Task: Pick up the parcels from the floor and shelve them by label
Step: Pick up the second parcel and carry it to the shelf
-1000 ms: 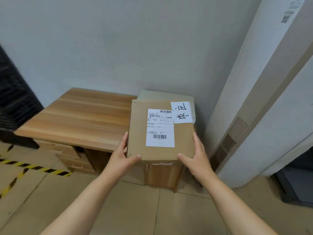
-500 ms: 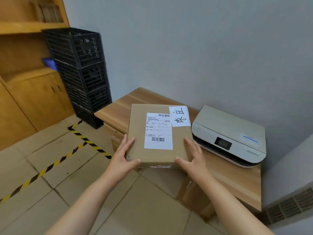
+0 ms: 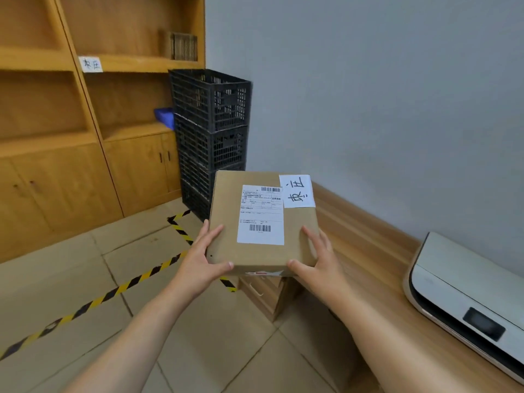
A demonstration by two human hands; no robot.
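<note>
I hold a brown cardboard parcel (image 3: 296, 234) in front of me with both hands. It carries a white shipping label with barcodes (image 3: 261, 215) and a handwritten white tag (image 3: 297, 191) at its far right corner. My left hand (image 3: 200, 260) grips its left near corner, thumb on top. My right hand (image 3: 319, 260) grips the right near corner the same way. At the upper left stands a wooden shelf unit (image 3: 136, 63). A white handwritten tag (image 3: 90, 64) is stuck on one shelf edge.
A stack of black plastic crates (image 3: 211, 131) stands against the wall beside the shelf unit. A wooden desk (image 3: 365, 251) runs along the right with a white printer (image 3: 465, 293) on it. Yellow-black tape (image 3: 113, 290) crosses the tiled floor. A blue object (image 3: 164, 116) lies on a shelf.
The view has swung left: the desk and printer slid to the right, and the crates and shelf unit came into sight. Both hands keep the same hold on the parcel.
</note>
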